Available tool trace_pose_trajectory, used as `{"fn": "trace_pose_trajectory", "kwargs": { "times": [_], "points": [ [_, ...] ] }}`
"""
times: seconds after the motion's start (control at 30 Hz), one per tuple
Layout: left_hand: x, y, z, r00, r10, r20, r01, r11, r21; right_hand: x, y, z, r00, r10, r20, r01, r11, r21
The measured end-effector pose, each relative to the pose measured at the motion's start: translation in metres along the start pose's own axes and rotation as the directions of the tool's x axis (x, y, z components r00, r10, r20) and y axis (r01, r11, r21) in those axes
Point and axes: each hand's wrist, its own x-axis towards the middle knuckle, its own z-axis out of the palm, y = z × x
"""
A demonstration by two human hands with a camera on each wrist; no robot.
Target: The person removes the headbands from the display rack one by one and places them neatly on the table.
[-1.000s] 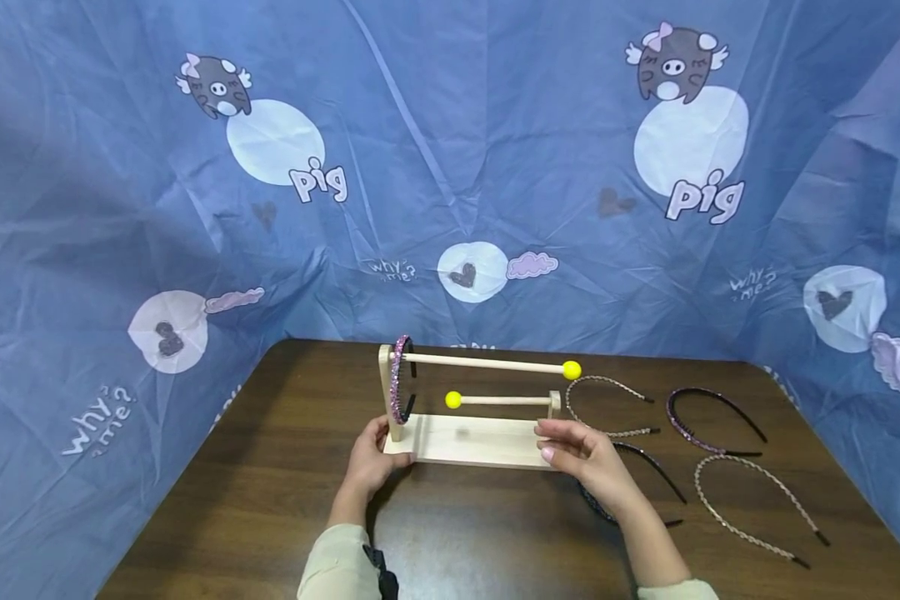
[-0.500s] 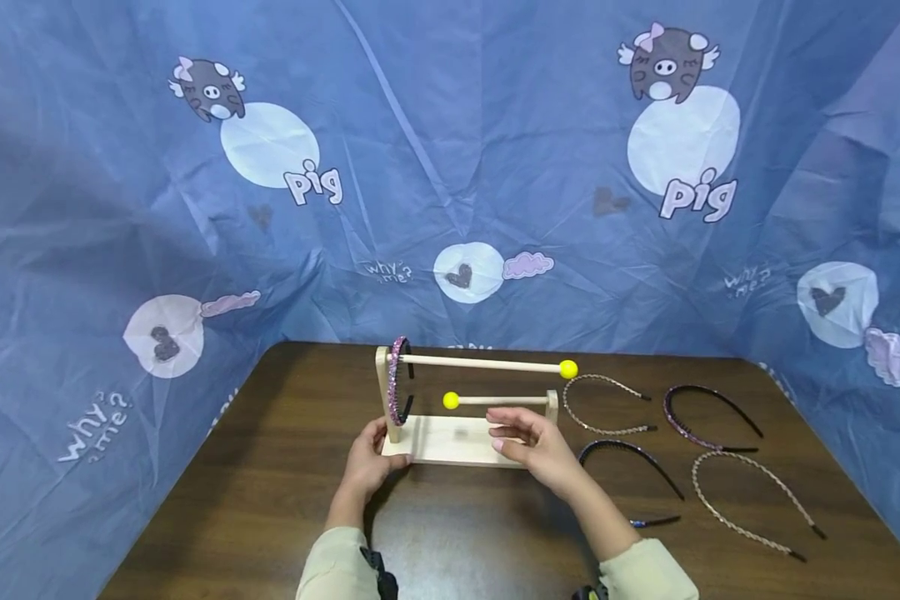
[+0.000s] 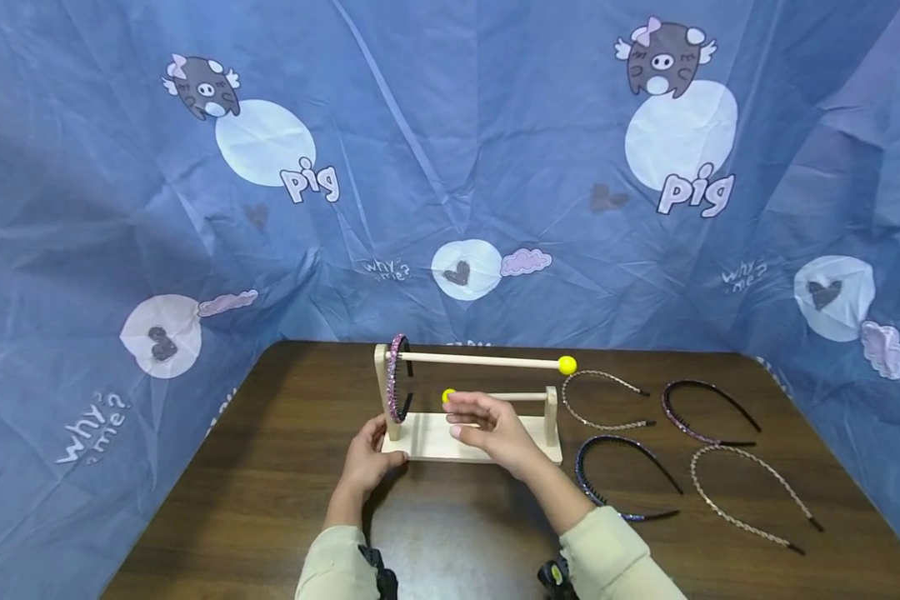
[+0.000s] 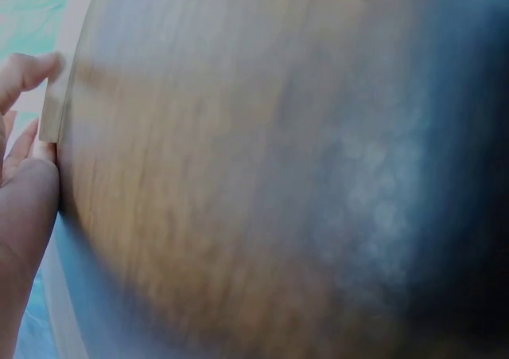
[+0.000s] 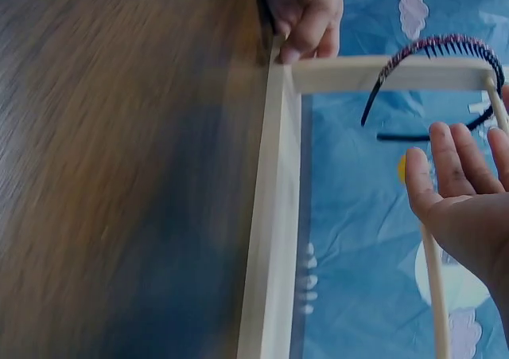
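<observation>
A pale wooden headband stand (image 3: 431, 442) has two rods tipped with yellow balls, the upper one (image 3: 567, 365) pointing right. My left hand (image 3: 370, 457) grips the left end of its base, thumb on the front; the left wrist view shows the fingers (image 4: 28, 156) at that corner. On the upper rod, beside the left post, hangs a pink glittery headband (image 3: 393, 379) with black ends. My right hand (image 3: 495, 429) holds nothing, its fingers relaxed in front of the lower rod (image 3: 527, 397) and partly covering its ball. From the right wrist, the headband (image 5: 445, 42) appears beyond those fingertips.
Several headbands lie on the brown table right of the stand: a blue-black one (image 3: 587, 467), a purple-black one (image 3: 671, 408), and two thin braided ones, one farther back (image 3: 570, 400) and one nearer (image 3: 708, 500). A blue printed cloth (image 3: 390, 192) rises behind the table.
My right hand has left the base's right end and moved left across the stand's front, uncovering the blue-black headband. My left hand keeps its grip on the base.
</observation>
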Motion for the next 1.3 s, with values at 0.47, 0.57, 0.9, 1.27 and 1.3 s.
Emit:
{"fn": "trace_pose_trajectory", "kwargs": {
  "times": [0.47,0.57,0.9,1.27,1.3],
  "points": [
    [0.002,0.002,-0.003,1.0,-0.007,0.023,0.006,1.0,0.019,0.022,0.0,0.027,0.997,0.034,0.071,-0.035,0.999,0.016],
    [0.001,0.002,-0.004,0.999,-0.001,0.048,0.0,1.0,0.031,0.023,-0.006,0.032,0.992,0.03,0.122,-0.03,1.0,-0.003],
    [0.0,0.002,-0.006,0.997,-0.005,0.072,0.002,0.999,0.033,0.019,-0.028,0.044,0.991,-0.001,0.137,0.021,0.99,-0.142],
    [0.002,0.0,-0.005,0.998,0.02,0.061,-0.023,0.999,0.04,0.023,-0.019,0.047,0.997,-0.059,-0.058,0.052,0.993,-0.108],
    [0.002,0.001,-0.004,0.998,0.021,0.064,-0.024,0.999,0.04,0.024,-0.016,0.046,0.996,-0.062,-0.067,0.055,0.993,-0.101]
  ]
}}
